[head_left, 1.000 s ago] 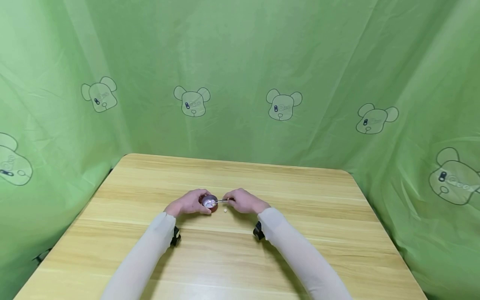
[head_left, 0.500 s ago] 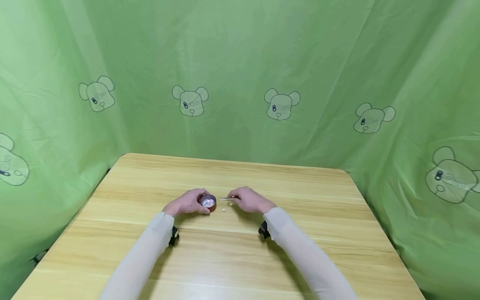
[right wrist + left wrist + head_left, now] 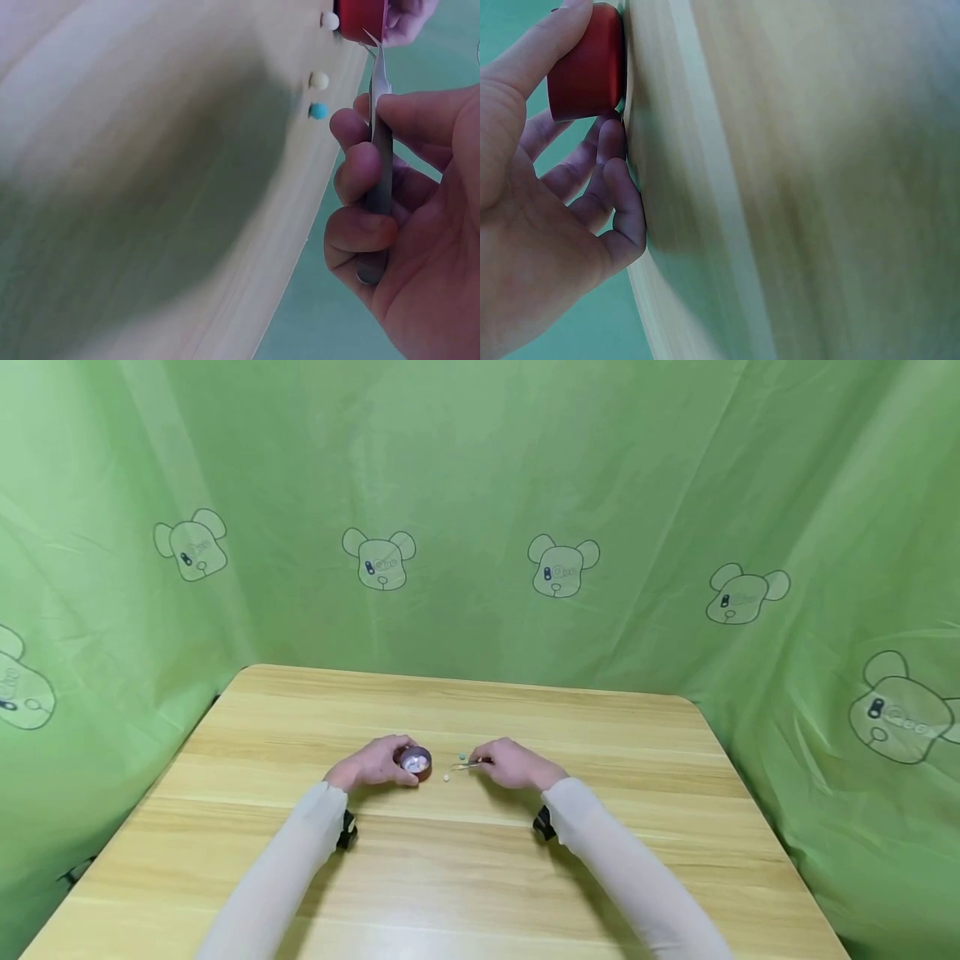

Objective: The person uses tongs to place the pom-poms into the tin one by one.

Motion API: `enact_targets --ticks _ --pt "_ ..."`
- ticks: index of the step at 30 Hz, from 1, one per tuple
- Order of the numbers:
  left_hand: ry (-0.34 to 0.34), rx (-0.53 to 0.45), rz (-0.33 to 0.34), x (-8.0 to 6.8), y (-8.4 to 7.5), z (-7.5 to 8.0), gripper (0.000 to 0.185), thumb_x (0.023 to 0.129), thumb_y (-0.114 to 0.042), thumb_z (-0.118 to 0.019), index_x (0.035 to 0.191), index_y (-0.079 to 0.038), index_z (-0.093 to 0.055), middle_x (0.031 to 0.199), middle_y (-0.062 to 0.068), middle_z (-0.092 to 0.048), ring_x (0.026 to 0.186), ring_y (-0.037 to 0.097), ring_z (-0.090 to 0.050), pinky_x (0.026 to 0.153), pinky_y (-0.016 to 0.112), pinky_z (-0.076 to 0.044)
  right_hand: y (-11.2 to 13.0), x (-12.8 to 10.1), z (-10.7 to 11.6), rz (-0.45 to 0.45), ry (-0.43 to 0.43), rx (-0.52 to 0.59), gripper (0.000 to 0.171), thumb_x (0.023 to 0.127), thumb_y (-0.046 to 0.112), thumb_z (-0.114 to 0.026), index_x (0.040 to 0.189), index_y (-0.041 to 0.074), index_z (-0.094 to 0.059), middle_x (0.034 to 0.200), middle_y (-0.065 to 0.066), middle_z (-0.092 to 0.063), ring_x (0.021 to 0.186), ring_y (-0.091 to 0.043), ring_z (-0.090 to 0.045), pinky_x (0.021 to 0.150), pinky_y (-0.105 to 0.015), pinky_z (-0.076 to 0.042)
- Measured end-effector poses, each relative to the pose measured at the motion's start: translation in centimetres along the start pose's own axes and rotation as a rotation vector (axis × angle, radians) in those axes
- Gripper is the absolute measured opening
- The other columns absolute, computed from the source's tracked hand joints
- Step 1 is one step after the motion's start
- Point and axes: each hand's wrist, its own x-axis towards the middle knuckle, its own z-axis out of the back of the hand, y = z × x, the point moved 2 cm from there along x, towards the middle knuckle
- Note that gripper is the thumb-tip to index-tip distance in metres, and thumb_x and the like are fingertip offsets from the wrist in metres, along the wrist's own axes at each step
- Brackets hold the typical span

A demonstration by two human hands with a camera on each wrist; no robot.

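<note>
My left hand (image 3: 372,767) grips the red tin (image 3: 417,762) on the desk (image 3: 480,877); my right hand's (image 3: 516,766) fingers pinch the tweezers (image 3: 379,112). I judge the job partly done: white pieces sit in the tin, while three beads (image 3: 319,80) remain beside it.

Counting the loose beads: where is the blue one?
In the head view, the blue bead lies on the table, just beyond the tweezers in the right hand, right of the red tin.

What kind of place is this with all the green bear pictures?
Probably a small recording booth, not an ordinary room. Green cloth printed with cartoon bears hangs on all sides, and a plain wooden table fills it. Only a small red tin, tweezers and a few tiny beads are out.
</note>
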Motion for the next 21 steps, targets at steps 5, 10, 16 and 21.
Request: enact_targets --ticks 5,10,16,21 --pt "0.001 0.001 -0.006 0.02 0.09 0.09 0.055 0.072 -0.023 -0.083 0.119 -0.01 -0.057 0.111 0.004 -0.061 0.102 0.021 -0.056 0.092 0.042 -0.043 0.06 -0.07 -0.45 0.012 0.02 -0.018 0.019 0.095 0.011 -0.054 0.108 0.01 -0.069 0.103 -0.001 -0.067 0.079 -0.009 -0.055 0.074 -0.028 -0.046" --pt "-0.003 0.001 -0.013 -0.05 0.07 0.12 0.054 0.072 -0.023 -0.083 0.118 -0.009 -0.058 0.109 0.004 -0.061 0.101 0.021 -0.056 0.091 0.042 -0.043 0.13 -0.05 -0.68 0.022 0.024 -0.015 0.019 0.096 0.011 -0.054 0.107 0.01 -0.069 0.1 -0.002 -0.067 0.075 -0.01 -0.054 0.072 -0.029 -0.046" --pt "0.0 -0.001 -0.004 -0.03 0.0 0.06 0.053 0.073 -0.023 -0.082 0.118 -0.01 -0.058 0.109 0.004 -0.06 0.101 0.02 -0.056 0.091 0.041 -0.043 0.06 0.14 -0.85 0.028 0.023 -0.032 0.019 0.096 0.012 -0.053 0.107 0.011 -0.069 0.103 -0.001 -0.067 0.079 -0.009 -0.055 0.074 -0.029 -0.046" --pt "0.004 0.003 -0.004 -0.1 -0.03 0.01 0.052 0.073 -0.023 -0.082 0.117 -0.011 -0.058 0.109 0.003 -0.061 0.101 0.02 -0.056 0.091 0.04 -0.043 -0.03 0.26 -1.05 0.015 0.033 -0.036 0.019 0.096 0.014 -0.054 0.107 0.012 -0.069 0.104 0.0 -0.067 0.081 -0.008 -0.056 0.076 -0.028 -0.047"
